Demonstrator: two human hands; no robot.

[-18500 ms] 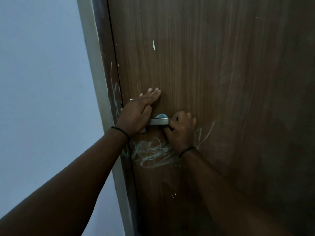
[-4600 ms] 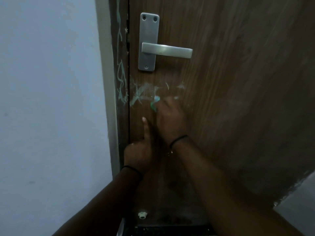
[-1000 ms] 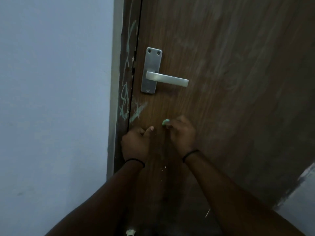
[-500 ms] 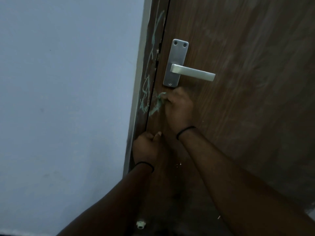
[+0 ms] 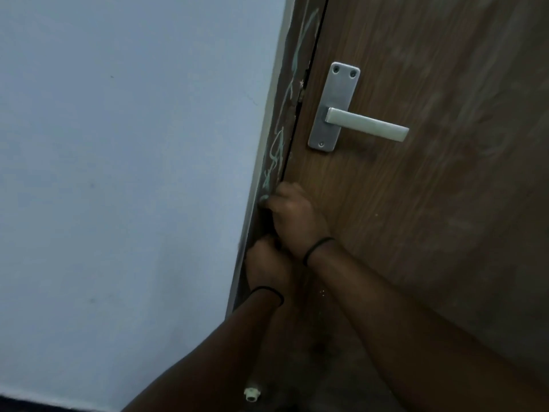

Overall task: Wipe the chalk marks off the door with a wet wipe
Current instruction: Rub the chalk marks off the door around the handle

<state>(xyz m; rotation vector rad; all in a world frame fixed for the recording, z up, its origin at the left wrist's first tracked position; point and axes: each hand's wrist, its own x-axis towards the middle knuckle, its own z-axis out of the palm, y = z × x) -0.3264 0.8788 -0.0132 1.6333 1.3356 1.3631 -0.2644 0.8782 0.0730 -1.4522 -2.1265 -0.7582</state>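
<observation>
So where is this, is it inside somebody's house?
Probably indoors, in a home or similar building: a brown wooden door with a metal lever handle, a painted pale blue wall beside it, and chalk scribbles on the frame.

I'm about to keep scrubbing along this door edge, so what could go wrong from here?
The right hand works the wet wipe right at the gap between door and frame, so fingers or wipe could catch there if the door shifts. The chalk marks on the frame run up out of view, so some may be missed. The left hand sits close below and may get bumped.
</observation>
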